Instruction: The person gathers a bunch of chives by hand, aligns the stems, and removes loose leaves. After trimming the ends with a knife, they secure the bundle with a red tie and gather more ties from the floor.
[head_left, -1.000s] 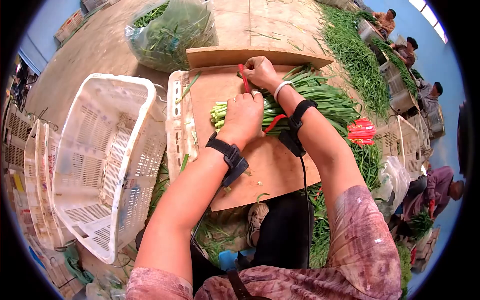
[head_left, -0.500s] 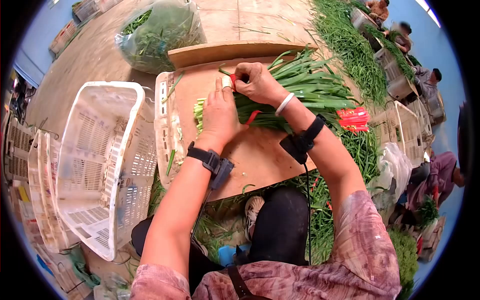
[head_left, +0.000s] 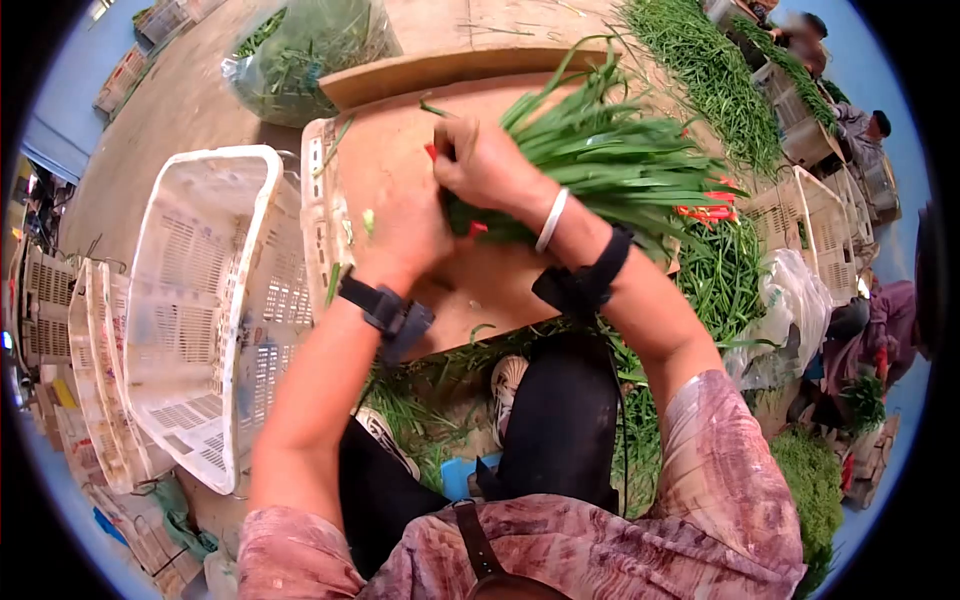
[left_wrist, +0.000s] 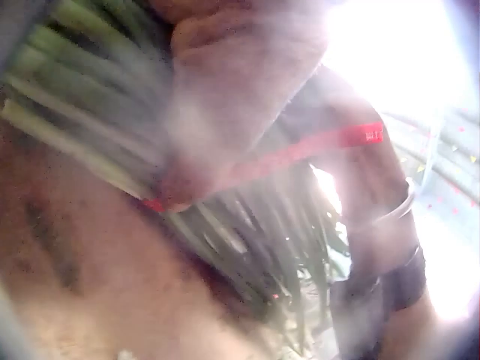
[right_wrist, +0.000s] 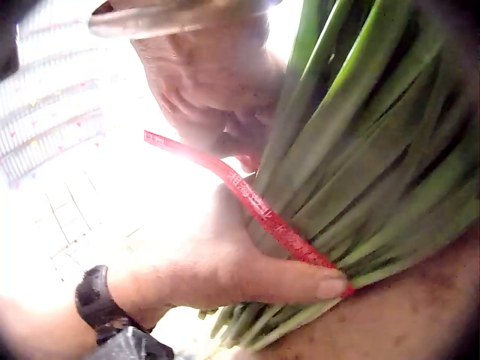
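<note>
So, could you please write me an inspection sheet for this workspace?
Surface: brown board, dark specks showing.
Job's things: bunch of greens over the board, red band against it.
Clutter: red strips at the leafy end; loose greens below the board.
Grippers: left hand holds the bunch and presses the band; right hand pinches part of the band.
Cables: thin dark cable beside the right leg.
Surroundings: white crate at left, people at right.

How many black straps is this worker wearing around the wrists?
2: one black strap behind the left hand, the other black strap behind the right hand, beyond the white bracelet. Neither is hidden.
</note>
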